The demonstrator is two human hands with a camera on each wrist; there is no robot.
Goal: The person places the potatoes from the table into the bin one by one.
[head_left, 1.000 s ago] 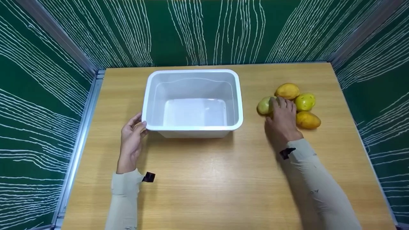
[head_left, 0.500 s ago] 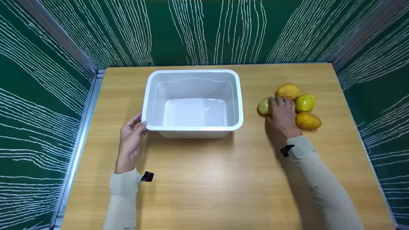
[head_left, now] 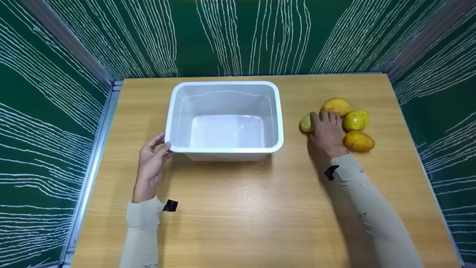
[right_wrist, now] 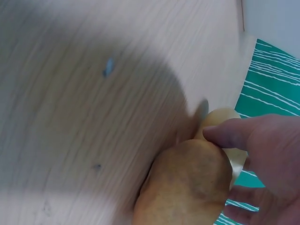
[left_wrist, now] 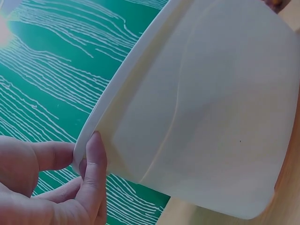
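My left hand [head_left: 149, 165] pinches the near left corner of a white plastic tub [head_left: 223, 150], thumb and fingers on its rim. In the left wrist view the fingers [left_wrist: 95, 164] lie against the tub's outer wall. My right hand [head_left: 328, 134] is over the cluster of mangoes at the right. In the right wrist view its thumb and curled fingers hold a yellow-orange mango [right_wrist: 183, 183], which the hand hides in the head view. A greenish mango [head_left: 306, 124] lies just left of the hand, partly covered.
Beyond and right of the right hand lie a yellow mango [head_left: 336, 106], a spotted yellow-green fruit [head_left: 356, 120] and an orange-yellow mango [head_left: 359, 141]. The wooden table [head_left: 238, 216] is walled by green panels [head_left: 256, 37] with white lines.
My right hand has edged slightly left, covering more of the greenish mango. The left hand keeps its grip on the tub, which stays in place.
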